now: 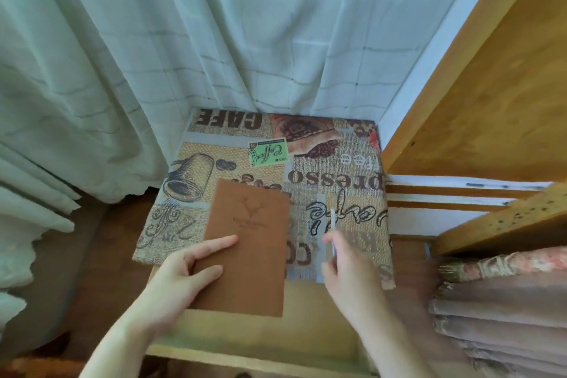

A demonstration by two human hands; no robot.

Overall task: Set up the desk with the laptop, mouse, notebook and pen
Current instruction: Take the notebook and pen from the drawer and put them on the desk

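A brown notebook [248, 242] with a stag emblem on its cover is held over the near edge of a small desk [331, 163] covered in a coffee-print cloth. My left hand [181, 279] grips the notebook's near left corner, fingers lying on the cover. To the right, my right hand [346, 270] pinches a thin pale pen [333, 225] that points away from me over the cloth; it is blurred. No laptop or mouse is in view.
White curtains [184, 55] hang behind and left of the desk. A wooden shelf unit [491, 86] stands close on the right, with folded fabrics [506, 301] stacked low beside it. A pale wooden frame [260, 350] lies under my arms.
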